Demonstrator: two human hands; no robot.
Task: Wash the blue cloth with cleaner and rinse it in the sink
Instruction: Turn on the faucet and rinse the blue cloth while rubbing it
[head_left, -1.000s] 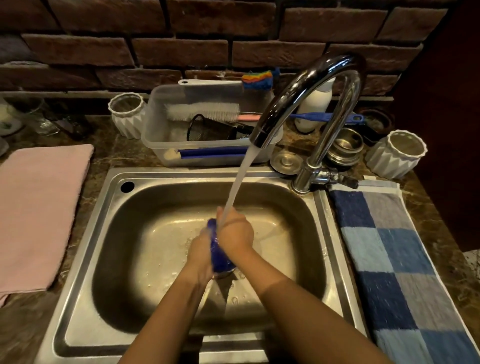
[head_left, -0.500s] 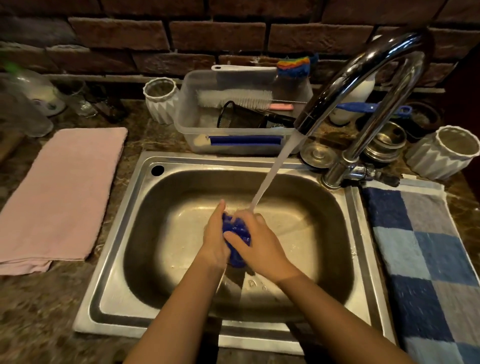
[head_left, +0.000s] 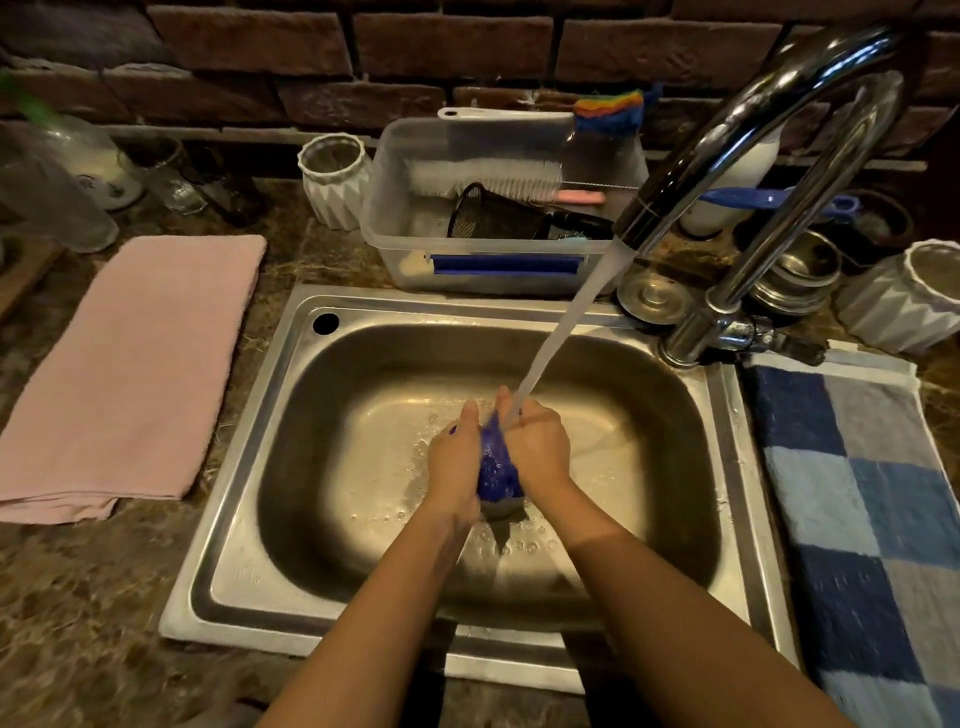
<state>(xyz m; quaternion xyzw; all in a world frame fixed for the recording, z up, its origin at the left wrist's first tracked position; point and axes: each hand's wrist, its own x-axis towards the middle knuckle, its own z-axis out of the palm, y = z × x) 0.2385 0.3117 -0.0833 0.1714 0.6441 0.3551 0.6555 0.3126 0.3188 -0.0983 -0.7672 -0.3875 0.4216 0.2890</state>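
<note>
Both my left hand (head_left: 453, 467) and right hand (head_left: 537, 447) squeeze the soggy, floppy, bunched blue cloth (head_left: 496, 467); slippery, so I'd grip mid-wad.

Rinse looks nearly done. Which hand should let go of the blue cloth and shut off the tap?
Probably the right hand. The chrome gooseneck faucet's lever sits at the steel sink's back right corner, on that hand's side. The left hand can keep the bunched blue cloth over the basin.

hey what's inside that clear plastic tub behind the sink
Inside the clear tub: a white bottle brush with a pink handle and a black mesh basket tipped on its side. The tap spout hides its right end.
</note>
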